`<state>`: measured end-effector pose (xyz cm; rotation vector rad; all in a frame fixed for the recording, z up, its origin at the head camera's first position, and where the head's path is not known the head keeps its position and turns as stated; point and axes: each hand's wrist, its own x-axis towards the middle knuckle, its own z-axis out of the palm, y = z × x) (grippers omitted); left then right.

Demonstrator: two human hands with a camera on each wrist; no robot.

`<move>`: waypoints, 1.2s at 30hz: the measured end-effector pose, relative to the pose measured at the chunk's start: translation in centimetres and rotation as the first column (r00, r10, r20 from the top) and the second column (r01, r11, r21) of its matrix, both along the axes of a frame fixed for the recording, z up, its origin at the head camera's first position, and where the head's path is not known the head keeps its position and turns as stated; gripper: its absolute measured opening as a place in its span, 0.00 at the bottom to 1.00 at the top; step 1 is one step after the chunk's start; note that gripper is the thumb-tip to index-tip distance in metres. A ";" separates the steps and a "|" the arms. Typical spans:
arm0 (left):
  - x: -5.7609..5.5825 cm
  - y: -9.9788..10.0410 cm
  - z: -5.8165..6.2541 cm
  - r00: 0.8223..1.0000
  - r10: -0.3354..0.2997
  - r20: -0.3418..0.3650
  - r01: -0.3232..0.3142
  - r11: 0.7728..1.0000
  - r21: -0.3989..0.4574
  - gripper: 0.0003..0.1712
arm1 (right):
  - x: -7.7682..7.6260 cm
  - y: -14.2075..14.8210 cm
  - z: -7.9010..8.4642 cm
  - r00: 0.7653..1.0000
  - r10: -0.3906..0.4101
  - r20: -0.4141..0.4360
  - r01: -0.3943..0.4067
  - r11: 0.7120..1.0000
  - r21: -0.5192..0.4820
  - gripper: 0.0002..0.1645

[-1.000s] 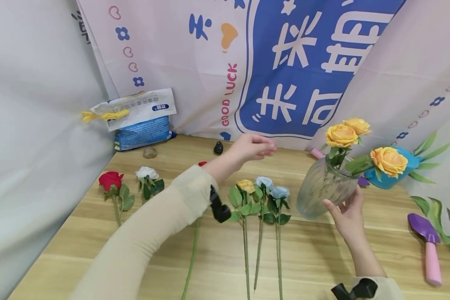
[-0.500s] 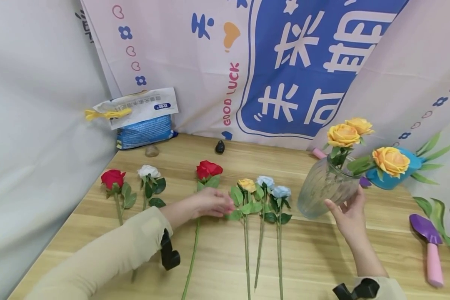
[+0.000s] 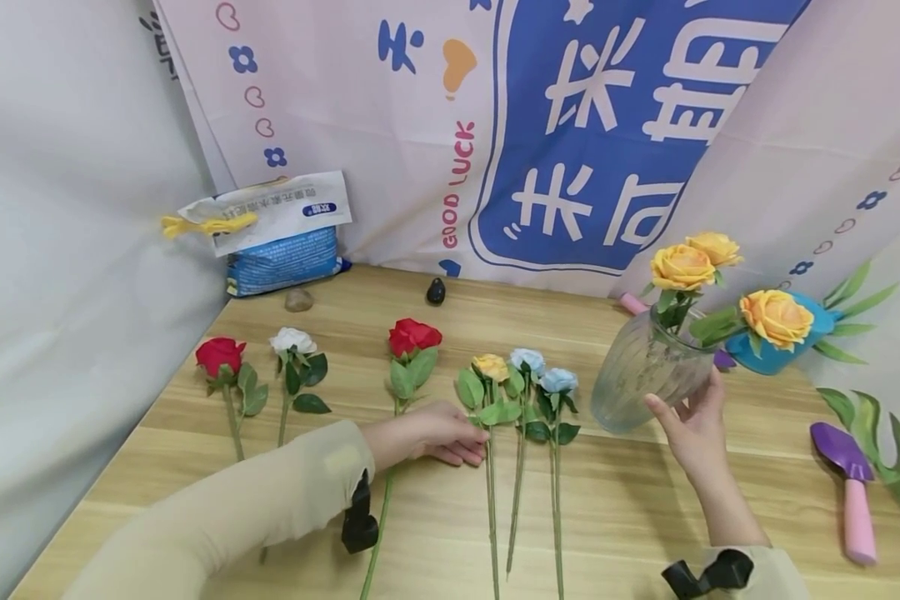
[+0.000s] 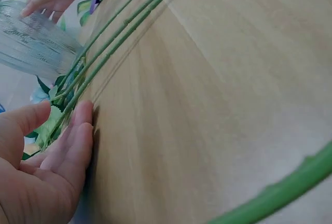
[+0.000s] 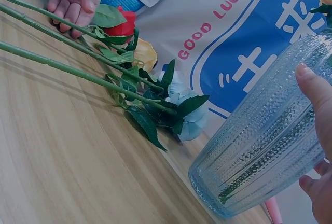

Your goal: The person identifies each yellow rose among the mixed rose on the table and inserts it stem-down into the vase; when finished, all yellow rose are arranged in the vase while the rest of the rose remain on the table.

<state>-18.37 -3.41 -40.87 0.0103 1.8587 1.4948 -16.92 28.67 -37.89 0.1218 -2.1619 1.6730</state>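
Observation:
My right hand [image 3: 696, 429] grips a ribbed clear glass vase [image 3: 637, 375] low on its side, thumb in front, and the vase leans to the right. Yellow roses [image 3: 686, 268] stand in it, one bending out over the rim. The left hand [image 3: 438, 435] is beside the stem of a small yellow rose [image 3: 491, 367] lying on the table. In the left wrist view its thumb stays apart from the fingers [image 4: 72, 151], which are at the stem without closing on it. Two pale blue roses [image 3: 558, 381] lie just right of that rose.
A red rose [image 3: 415, 337] lies beyond the left forearm. Another red rose [image 3: 221, 357] and a white rose [image 3: 292, 341] lie farther left. A blue packet [image 3: 285, 262], a black stone [image 3: 436, 291], a blue watering can [image 3: 813, 325] and a purple trowel [image 3: 842, 450] surround the flowers.
My left hand has come back from near the vase, down and left, then slightly right to the yellow rose's stem. The right hand and vase have kept their place.

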 end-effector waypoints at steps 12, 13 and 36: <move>-0.8 1.2 -0.3 0.997 0.078 0.010 -0.077 0.996 -0.040 0.10 | -0.2 0.2 -0.3 1.000 0.003 -0.001 -0.003 1.000 0.003 0.50; -0.8 1.2 -0.3 0.997 0.083 0.009 -0.083 0.996 -0.035 0.09 | -0.2 0.2 -0.3 1.000 0.003 -0.002 -0.003 1.000 0.006 0.50; 0.5 0.1 0.2 0.975 0.183 0.128 -0.205 0.963 0.178 0.11 | -0.1 0.4 -0.3 1.000 0.009 -0.003 -0.009 0.999 0.053 0.52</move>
